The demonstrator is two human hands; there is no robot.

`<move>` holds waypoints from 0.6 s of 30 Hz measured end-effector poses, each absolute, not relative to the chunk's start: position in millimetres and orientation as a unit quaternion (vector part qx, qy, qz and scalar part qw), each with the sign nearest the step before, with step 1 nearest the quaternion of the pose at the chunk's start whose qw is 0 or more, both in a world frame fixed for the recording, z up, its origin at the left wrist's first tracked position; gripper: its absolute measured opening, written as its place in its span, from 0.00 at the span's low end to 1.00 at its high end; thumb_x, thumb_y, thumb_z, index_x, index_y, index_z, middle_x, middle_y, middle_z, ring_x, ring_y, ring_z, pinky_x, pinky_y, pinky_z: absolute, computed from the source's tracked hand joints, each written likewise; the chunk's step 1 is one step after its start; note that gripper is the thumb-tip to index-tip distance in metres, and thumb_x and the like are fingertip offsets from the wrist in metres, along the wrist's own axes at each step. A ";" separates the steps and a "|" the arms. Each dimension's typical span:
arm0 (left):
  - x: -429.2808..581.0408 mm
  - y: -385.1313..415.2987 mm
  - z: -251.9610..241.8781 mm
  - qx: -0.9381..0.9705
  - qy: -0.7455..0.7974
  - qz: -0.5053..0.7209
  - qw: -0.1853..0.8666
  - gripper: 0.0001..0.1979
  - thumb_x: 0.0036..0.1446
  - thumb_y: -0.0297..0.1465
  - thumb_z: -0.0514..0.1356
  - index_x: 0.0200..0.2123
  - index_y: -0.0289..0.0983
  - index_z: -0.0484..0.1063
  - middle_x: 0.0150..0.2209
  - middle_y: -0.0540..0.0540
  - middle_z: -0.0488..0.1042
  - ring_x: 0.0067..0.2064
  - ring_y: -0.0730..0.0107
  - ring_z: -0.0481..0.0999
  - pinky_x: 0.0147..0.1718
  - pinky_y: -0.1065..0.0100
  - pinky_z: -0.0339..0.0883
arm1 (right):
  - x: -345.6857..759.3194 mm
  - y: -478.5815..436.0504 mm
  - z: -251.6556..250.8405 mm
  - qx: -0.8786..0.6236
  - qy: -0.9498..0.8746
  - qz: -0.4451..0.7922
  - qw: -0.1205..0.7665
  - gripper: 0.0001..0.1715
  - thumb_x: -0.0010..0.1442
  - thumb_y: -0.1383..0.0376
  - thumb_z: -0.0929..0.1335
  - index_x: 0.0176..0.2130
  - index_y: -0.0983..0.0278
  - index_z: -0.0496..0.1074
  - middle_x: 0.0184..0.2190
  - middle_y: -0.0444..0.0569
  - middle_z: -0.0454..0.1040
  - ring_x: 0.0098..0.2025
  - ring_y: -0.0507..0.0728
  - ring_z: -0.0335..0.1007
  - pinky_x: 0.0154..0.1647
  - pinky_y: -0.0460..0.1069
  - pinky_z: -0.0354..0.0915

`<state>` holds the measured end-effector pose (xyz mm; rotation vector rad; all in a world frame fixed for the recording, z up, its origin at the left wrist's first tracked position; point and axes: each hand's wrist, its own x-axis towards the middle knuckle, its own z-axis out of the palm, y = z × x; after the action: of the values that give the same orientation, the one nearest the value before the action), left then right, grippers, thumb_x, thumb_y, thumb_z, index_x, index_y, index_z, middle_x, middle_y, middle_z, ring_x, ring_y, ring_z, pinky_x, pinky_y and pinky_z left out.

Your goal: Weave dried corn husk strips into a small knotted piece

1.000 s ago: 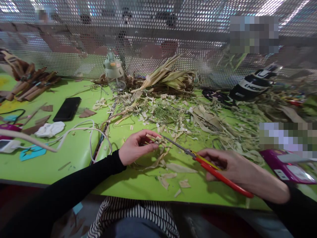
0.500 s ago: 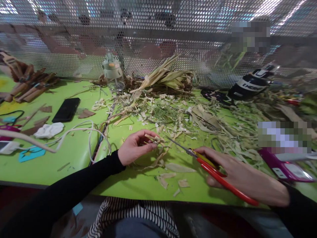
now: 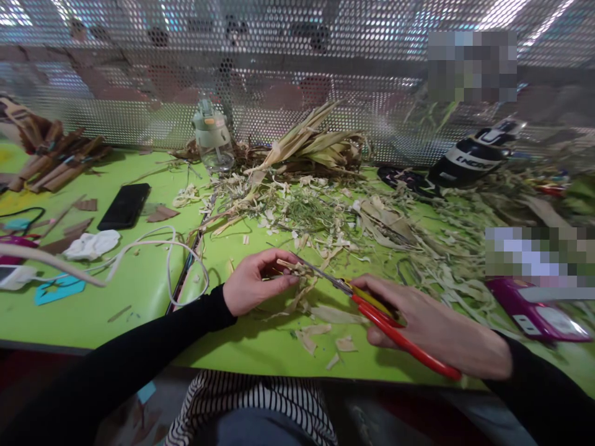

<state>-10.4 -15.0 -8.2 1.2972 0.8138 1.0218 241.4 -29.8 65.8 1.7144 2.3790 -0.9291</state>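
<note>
Between the thumb and fingers of my left hand (image 3: 258, 282) is a small piece of dried husk (image 3: 294, 267). My right hand (image 3: 430, 319) is wrapped round the red and yellow handles of the scissors (image 3: 344, 286). The scissor blades point up and left, and their tips lie at the fingertips of my left hand, beside the husk piece. Below the hands, a pale flat husk strip (image 3: 337, 314) and several small scraps (image 3: 344, 344) lie on the green table (image 3: 223, 347).
Behind the hands are shredded husk (image 3: 309, 210) and a dried husk bundle (image 3: 302, 142). A clear bottle (image 3: 214, 139) and black bottle (image 3: 474, 158) stand or lean by the mesh screen. Left are a phone (image 3: 124, 206) and white cable (image 3: 170, 260); right, a magenta device (image 3: 539, 313).
My right hand and the scissors have moved left, bringing the blades to the husk piece. My left hand has barely shifted and still holds the husk.
</note>
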 end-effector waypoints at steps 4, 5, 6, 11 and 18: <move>-11.3 -15.1 -7.7 0.549 0.353 0.441 0.616 0.12 0.48 0.30 0.65 0.38 0.35 0.73 0.30 0.48 0.74 0.30 0.77 0.72 0.31 0.74 0.66 | 238.5 -29.2 68.8 0.557 0.767 -0.317 0.036 0.32 0.47 0.45 0.68 0.45 0.62 0.68 0.38 0.51 0.76 0.37 0.62 0.72 0.37 0.53 0.66; -11.5 -15.2 -7.5 0.548 0.356 0.438 0.618 0.12 0.48 0.30 0.65 0.38 0.35 0.73 0.30 0.48 0.74 0.30 0.77 0.72 0.31 0.74 0.66 | 237.7 -29.2 69.4 0.556 0.766 -0.320 0.039 0.30 0.47 0.46 0.68 0.43 0.62 0.68 0.35 0.49 0.76 0.33 0.60 0.71 0.34 0.52 0.65; -11.8 -15.2 -7.3 0.547 0.359 0.436 0.618 0.13 0.48 0.30 0.65 0.38 0.35 0.73 0.30 0.48 0.75 0.30 0.77 0.72 0.31 0.74 0.66 | 237.1 -29.2 69.7 0.558 0.765 -0.320 0.040 0.27 0.47 0.46 0.69 0.40 0.62 0.69 0.32 0.48 0.76 0.31 0.58 0.70 0.31 0.50 0.64; -11.9 -15.6 -6.1 0.541 0.371 0.437 0.616 0.13 0.47 0.30 0.66 0.38 0.35 0.72 0.31 0.47 0.75 0.31 0.76 0.73 0.31 0.74 0.65 | 237.4 -30.3 66.3 0.566 0.764 -0.309 0.029 0.21 0.47 0.48 0.69 0.29 0.62 0.67 0.21 0.42 0.69 0.21 0.52 0.60 0.22 0.46 0.55; -12.7 -15.2 -3.1 0.530 0.377 0.446 0.615 0.15 0.47 0.29 0.67 0.40 0.35 0.71 0.34 0.48 0.73 0.32 0.77 0.71 0.34 0.74 0.66 | 247.5 -32.5 56.3 0.566 0.777 -0.275 -0.007 0.22 0.50 0.46 0.65 0.33 0.62 0.67 0.21 0.44 0.71 0.21 0.53 0.63 0.22 0.47 0.58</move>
<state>-12.7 -15.2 -3.1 1.2220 0.8675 1.0275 247.5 -32.5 56.3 1.7860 2.4524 -0.8666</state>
